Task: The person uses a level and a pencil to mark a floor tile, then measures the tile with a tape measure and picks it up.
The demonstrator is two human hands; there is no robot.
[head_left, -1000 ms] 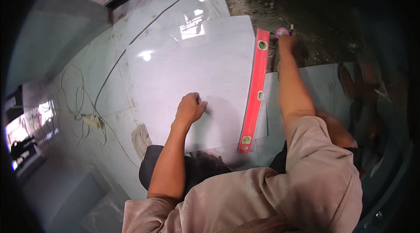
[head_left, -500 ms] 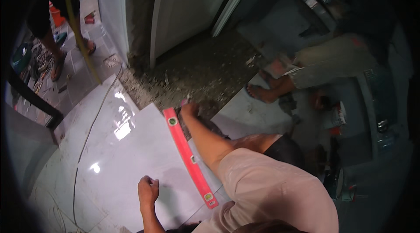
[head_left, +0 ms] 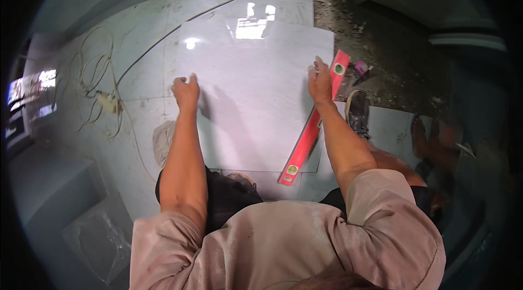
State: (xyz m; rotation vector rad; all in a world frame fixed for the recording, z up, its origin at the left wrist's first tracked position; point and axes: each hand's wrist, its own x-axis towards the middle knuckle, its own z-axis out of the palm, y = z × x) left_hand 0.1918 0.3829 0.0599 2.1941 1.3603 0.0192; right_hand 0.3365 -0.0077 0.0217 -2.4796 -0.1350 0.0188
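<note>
A large glossy white floor tile (head_left: 256,110) lies flat in front of me. My left hand (head_left: 186,92) is over its left edge, thumb and fingers apart, holding nothing. Near the opposite edge is my right hand (head_left: 320,82), its fingers loosely spread and empty. Beside and partly under that wrist, a red spirit level (head_left: 306,145) with green vials lies slantwise along the tile's right side. Whether the right hand touches the level or the tile I cannot tell. A small pink-and-dark object (head_left: 360,69) rests on the rubble just past the level's far end.
Rough rubble ground (head_left: 376,34) borders the tile on the right. A thin cable (head_left: 158,44) crosses the tiles to a coiled cord (head_left: 90,61) and a pale power socket block (head_left: 109,103). Another person's foot (head_left: 418,134) is at the right. Crumpled clear plastic (head_left: 101,241) lies lower left.
My view has swung toward the tile. My right hand has come back from the pink object at the rubble to the tile's right edge. Both hands are now spread on either side.
</note>
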